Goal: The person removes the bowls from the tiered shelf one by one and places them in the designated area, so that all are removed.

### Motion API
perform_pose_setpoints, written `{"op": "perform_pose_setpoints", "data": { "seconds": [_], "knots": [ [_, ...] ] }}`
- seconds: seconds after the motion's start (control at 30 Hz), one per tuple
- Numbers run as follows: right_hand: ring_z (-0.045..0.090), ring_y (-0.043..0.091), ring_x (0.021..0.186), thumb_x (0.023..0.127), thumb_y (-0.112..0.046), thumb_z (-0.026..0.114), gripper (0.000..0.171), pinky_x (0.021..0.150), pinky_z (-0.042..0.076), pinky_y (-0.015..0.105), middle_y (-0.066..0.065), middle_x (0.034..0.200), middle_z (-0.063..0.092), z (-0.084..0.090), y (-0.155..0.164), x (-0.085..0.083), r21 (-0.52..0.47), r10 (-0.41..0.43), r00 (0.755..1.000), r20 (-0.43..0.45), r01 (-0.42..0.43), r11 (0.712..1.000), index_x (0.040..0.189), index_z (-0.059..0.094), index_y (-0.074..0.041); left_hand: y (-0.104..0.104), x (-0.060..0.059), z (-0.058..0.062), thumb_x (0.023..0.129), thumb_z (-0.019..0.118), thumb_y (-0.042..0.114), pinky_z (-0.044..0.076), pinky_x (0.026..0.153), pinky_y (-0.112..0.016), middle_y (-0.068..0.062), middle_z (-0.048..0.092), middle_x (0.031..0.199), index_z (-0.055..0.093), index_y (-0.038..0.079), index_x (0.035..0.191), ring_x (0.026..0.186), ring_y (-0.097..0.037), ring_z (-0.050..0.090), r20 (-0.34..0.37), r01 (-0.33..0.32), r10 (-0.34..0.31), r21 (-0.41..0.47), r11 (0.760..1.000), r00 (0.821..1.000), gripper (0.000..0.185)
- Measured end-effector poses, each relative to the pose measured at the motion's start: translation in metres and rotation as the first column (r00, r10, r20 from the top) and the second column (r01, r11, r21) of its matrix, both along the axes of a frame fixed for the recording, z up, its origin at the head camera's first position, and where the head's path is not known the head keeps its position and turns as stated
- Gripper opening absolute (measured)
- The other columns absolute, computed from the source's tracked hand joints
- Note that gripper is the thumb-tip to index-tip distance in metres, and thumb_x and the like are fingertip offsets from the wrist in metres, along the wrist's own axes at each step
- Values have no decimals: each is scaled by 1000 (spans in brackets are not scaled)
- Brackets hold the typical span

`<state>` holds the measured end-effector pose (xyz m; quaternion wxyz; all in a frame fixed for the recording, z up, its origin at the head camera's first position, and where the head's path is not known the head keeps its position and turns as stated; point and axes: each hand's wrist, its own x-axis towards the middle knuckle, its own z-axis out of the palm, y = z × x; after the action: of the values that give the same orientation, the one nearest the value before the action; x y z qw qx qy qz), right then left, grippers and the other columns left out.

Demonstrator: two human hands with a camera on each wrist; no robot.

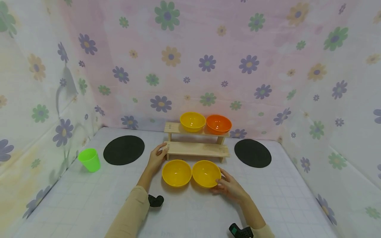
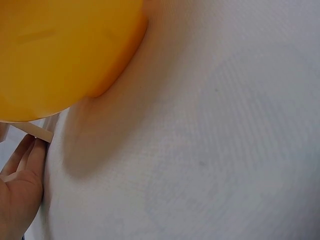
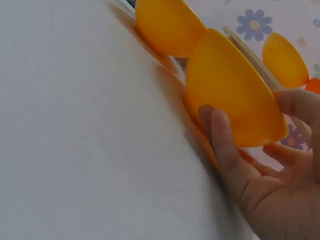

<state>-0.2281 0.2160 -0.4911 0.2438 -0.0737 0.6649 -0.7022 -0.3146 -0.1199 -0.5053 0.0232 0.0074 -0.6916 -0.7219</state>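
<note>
Two yellow bowls stand side by side before a two-step wooden stand. My right hand grips the right yellow bowl at its right side, with fingers against its wall and near its rim in the right wrist view. The left yellow bowl is next to it, nothing holding it. At the lower step's left end, my left hand holds the stand's edge; the left wrist view shows its fingers against the wood. On the upper step sit another yellow bowl and an orange bowl.
A green cup stands at the left of the white table. Black round mats lie on both sides of the stand, the left mat and the right mat. Flowered cloth walls the table at the back and sides.
</note>
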Motion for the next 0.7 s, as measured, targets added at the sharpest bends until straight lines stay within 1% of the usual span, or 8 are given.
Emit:
{"op": "perform_pose_setpoints", "data": {
  "seconds": [0.07, 0.13, 0.23, 0.33, 0.43, 0.57, 0.7],
  "knots": [
    [66, 24, 81, 97, -22, 52, 72, 78, 56, 34, 33, 141, 29, 4, 4, -4, 135, -2, 999, -44, 8, 991, 151, 7, -6, 0, 0, 0, 96, 56, 18, 47, 94, -40, -23, 49, 134, 49, 10, 135, 117, -31, 51, 4, -5, 5, -4, 1000, 1000, 41],
    [65, 24, 74, 95, -30, 55, 73, 72, 56, 30, 31, 135, 39, 9, 8, -9, 257, -19, 996, -89, 42, 966, 150, 13, -8, 0, -1, -1, 96, 56, 18, 48, 94, -40, -23, 49, 134, 50, 10, 135, 117, -31, 52, 4, -7, 7, -14, 1000, 1000, 41],
    [64, 25, 74, 94, -33, 57, 72, 72, 55, 31, 27, 133, 45, 19, 15, -18, 339, -72, 987, -147, 119, 933, 149, 20, -8, 0, -1, -1, 96, 55, 19, 48, 93, -40, -23, 49, 134, 50, 11, 135, 117, -31, 52, 3, -9, 9, -29, 1000, 1000, 41],
    [64, 26, 82, 93, -33, 58, 70, 77, 55, 33, 26, 133, 46, 31, 20, -26, 363, -106, 978, -181, 166, 917, 149, 22, -10, -1, -1, -1, 96, 55, 20, 48, 93, -40, -23, 49, 134, 49, 11, 136, 118, -32, 52, 2, -4, 4, -34, 999, 1000, 41],
    [63, 31, 93, 94, -33, 57, 69, 80, 54, 34, 27, 136, 43, 41, 25, -33, 360, -123, 969, -213, 194, 913, 149, 21, -10, -1, -1, -1, 96, 56, 20, 48, 94, -41, -23, 48, 135, 49, 11, 136, 118, -32, 51, -2, 1, -1, -29, 1000, 1000, 41],
    [58, 38, 105, 96, -32, 54, 69, 83, 54, 32, 28, 140, 38, 51, 28, -43, 306, -151, 957, -247, 224, 925, 150, 18, -9, -2, -1, -1, 96, 56, 20, 48, 93, -39, -23, 49, 135, 49, 11, 136, 117, -31, 52, -2, 4, -4, -19, 1000, 1000, 42],
    [54, 40, 113, 98, -30, 52, 69, 84, 53, 28, 27, 143, 33, 56, 30, -53, 231, -200, 944, -264, 263, 937, 151, 14, -9, -2, -2, -1, 95, 56, 20, 49, 92, -37, -22, 50, 133, 49, 11, 136, 115, -30, 52, 1, 9, -9, -13, 1000, 1000, 42]
  ]
}}
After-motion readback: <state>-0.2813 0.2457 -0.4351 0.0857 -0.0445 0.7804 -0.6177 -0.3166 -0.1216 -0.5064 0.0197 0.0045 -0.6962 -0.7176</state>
